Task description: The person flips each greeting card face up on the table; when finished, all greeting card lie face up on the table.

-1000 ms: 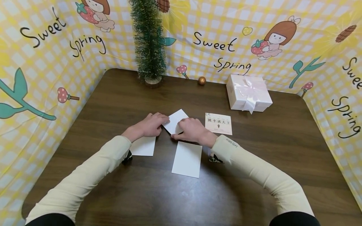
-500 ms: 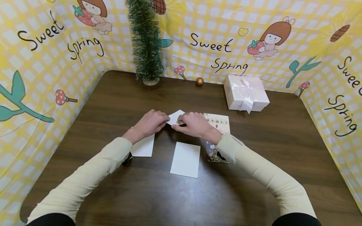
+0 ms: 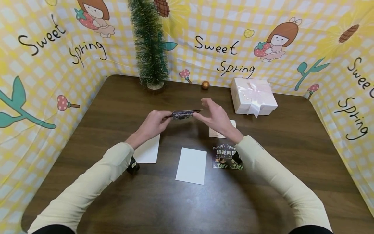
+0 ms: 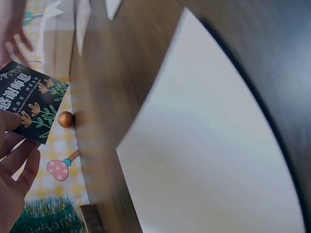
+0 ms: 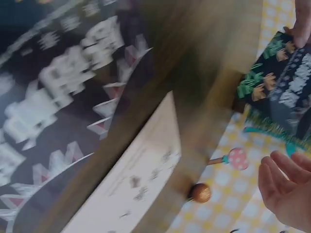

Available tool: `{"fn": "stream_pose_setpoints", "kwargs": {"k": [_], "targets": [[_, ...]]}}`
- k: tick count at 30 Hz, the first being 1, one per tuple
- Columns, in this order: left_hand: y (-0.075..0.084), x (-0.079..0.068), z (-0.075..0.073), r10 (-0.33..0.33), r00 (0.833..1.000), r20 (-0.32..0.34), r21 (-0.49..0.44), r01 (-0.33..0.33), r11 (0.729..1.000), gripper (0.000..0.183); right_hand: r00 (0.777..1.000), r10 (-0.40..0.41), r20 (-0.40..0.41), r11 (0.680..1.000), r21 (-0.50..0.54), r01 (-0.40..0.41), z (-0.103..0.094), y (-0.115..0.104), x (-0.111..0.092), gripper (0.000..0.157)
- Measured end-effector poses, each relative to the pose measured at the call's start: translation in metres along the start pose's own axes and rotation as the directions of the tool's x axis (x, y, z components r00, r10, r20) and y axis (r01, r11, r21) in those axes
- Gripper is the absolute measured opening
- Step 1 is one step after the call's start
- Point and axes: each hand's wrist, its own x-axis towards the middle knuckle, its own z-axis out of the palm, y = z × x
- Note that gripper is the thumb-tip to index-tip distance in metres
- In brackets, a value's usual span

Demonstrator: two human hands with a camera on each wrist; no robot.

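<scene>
Raised over the far middle of the table is a dark greeting card (image 3: 183,114) printed with white characters and orange flowers. My left hand (image 3: 153,123) pinches its left end between thumb and fingers. Beside the card's right end, my right hand (image 3: 216,117) has its fingers spread, the thumb close to the edge in the head view. The right wrist view shows that palm (image 5: 286,189) bare, apart from the card. Under my right forearm lie a cream card (image 3: 216,133), partly hidden, and a second dark flowered card (image 3: 223,159).
A blank white card (image 3: 191,165) lies in the middle of the table, another white card (image 3: 147,151) by my left wrist. At the back stand a small green tree (image 3: 149,48), a copper-coloured ball (image 3: 205,85) and a white gift box (image 3: 254,97) with a ribbon.
The card has been lifted and turned from its white side to its dark printed side. My right hand has let go and opened, moving up and right; my left hand keeps its pinch.
</scene>
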Motion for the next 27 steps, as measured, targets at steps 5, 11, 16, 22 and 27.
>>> {"fn": "stream_pose_setpoints", "kwargs": {"k": [5, 11, 16, 22, 27], "targets": [[0.006, 0.003, 0.002, -0.016, 1.0, -0.026, -0.106, 0.013, 0.994, 0.013, 0.998, 0.049, 0.049, 0.996, 0.075, -0.053, 0.0, 0.014, -0.005, 0.063], [0.012, 0.008, 0.007, -0.051, 0.998, -0.02, -0.233, 0.045, 0.971, 0.016, 0.998, 0.025, 0.052, 0.991, 0.131, -0.031, 0.005, 0.021, -0.01, 0.031], [0.014, 0.01, 0.012, -0.115, 0.993, -0.007, -0.301, 0.108, 0.948, 0.015, 0.999, 0.042, 0.016, 0.988, 0.151, -0.044, 0.007, 0.022, -0.012, 0.02], [0.013, 0.009, 0.023, -0.224, 0.974, -0.024, -0.292, 0.208, 0.934, 0.01, 0.994, 0.111, 0.021, 0.978, 0.174, -0.113, 0.013, 0.023, -0.016, 0.02], [0.012, 0.01, 0.031, -0.309, 0.951, -0.002, -0.257, 0.298, 0.919, 0.017, 0.988, 0.145, 0.055, 0.974, 0.166, -0.153, 0.019, 0.023, -0.019, 0.02]]}}
